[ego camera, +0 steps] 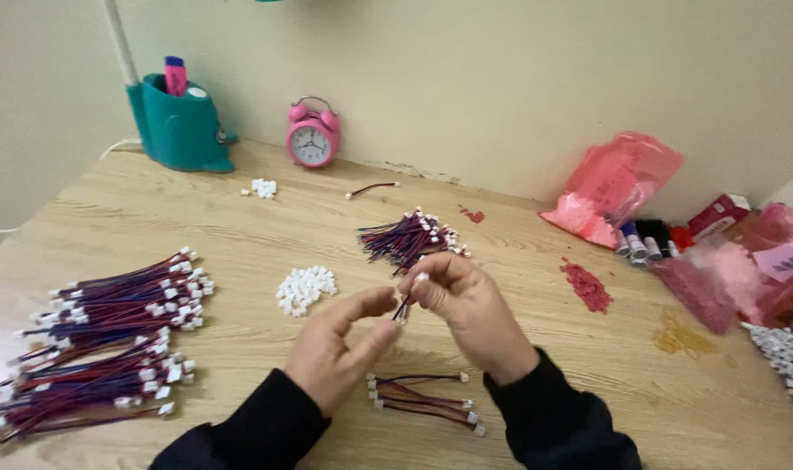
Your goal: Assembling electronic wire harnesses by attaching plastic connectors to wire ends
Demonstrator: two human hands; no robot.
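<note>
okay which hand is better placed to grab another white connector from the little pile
Left, probably. The left hand sits nearer the pile of white connectors, while the right hand pinches the wire lead.

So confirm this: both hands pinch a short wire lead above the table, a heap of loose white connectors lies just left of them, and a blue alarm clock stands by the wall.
One thing is wrong: the alarm clock is pink, not blue, as the head view shows. The rest holds: the left hand and right hand pinch the short wire lead above the table, and the heap of loose white connectors lies just left of them.
</note>
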